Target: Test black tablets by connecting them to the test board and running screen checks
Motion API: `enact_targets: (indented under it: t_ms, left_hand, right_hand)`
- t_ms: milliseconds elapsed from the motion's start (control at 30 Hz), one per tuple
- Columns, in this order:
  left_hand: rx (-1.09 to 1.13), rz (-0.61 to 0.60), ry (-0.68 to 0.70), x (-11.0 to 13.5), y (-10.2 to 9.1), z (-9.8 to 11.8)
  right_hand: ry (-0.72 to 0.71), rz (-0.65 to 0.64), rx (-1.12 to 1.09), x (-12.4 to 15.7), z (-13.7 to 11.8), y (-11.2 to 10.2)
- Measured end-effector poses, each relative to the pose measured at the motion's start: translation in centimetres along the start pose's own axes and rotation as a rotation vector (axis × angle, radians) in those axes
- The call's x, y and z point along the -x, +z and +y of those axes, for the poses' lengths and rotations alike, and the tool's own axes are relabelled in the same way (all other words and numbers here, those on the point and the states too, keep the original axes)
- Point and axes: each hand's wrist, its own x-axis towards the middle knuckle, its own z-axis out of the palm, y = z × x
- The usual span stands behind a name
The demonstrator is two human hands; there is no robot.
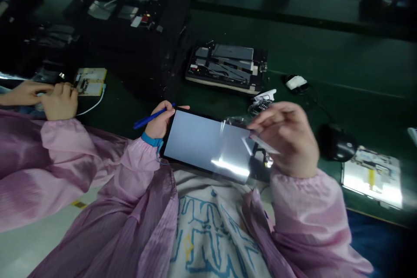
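Observation:
My left hand (158, 122) grips the left end of a tablet (195, 134) with a lit, pale screen. A blue pen (148, 120) is tucked in the same hand, pointing left. At the tablet's right end, a clear film (233, 150) with bright reflections covers part of the screen and stands away from it at the upper edge. My right hand (286, 139), smeared by motion, has its fingers closed on the film near the upper right corner. A blue band (151, 139) circles my left wrist.
An opened device stack (228, 67) lies ahead on the green bench. A white plug with black cable (296, 83), a black round object (338, 143) and an opened tablet (373, 177) are on the right. A co-worker's hands (60, 100) touch a yellowish board (91, 81) on the left.

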Motion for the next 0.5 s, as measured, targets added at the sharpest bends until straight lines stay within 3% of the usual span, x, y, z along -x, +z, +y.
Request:
enact_targets:
  t_ms: [100,233,300,400,500]
  left_hand:
    - [-0.009,-0.001,-0.004,0.0,-0.1,0.1]
    - [-0.004,0.033,-0.021,-0.1,0.0,0.2]
    - [0.005,0.045,-0.036,-0.2,0.1,0.3]
    - [0.006,0.053,-0.054,-0.4,0.3,0.4]
    - [-0.012,0.065,-0.047,-0.4,0.4,0.5]
  right_hand:
    - [-0.089,-0.271,0.262,1.1,0.4,2.6]
    - [-0.316,-0.297,0.868,2.1,1.2,5.9]
    - [-0.352,-0.404,1.057,2.4,1.7,7.2]
    - [-0.340,-0.569,1.211,2.6,2.3,7.9]
    - [-0.342,-0.551,1.228,2.8,2.3,6.7]
